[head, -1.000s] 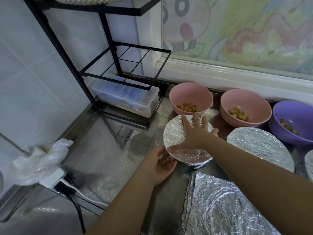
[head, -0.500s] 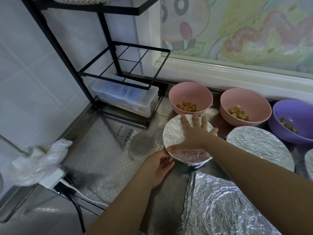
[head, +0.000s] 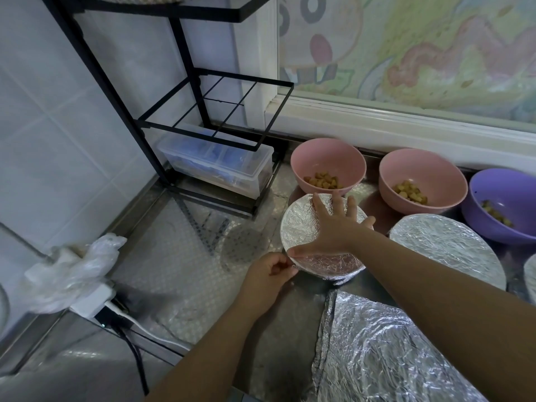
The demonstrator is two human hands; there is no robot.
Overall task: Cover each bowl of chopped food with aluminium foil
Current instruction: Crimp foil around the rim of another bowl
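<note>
a crumpled plastic bag [head: 72, 271] lies over a white power strip [head: 92, 303] at the left edge of the steel surface [head: 179, 271]. a black wire rack [head: 174, 111] stands in the corner against the tiled wall, with a clear lidded box [head: 214, 166] on its lowest level. open patterned metal lies between the rack and the hands. the left hand [head: 266, 282], its grip clenched in a pinch, holds the foil-covered bowl [head: 301, 224] at the near left rim. the right hand [head: 333, 227], grip released, lies flat on top with fingers spread (whatever the bowl holds is hidden under the foil). just behind stands a pink bowl [head: 327, 161] of chopped food, uncovered. to its right, a second pink bowl [head: 420, 172] and a purple bowl [head: 504, 198] line the foot of the window sill, the purple one cut off by the frame. a second covered bowl [head: 441, 245] sits in front of them, partly behind the right forearm. a loose foil sheet [head: 391, 358] lies crumpled at the near edge, cut off below. a sliver of another foil-topped rim [head: 530, 277] shows at far right.
</note>
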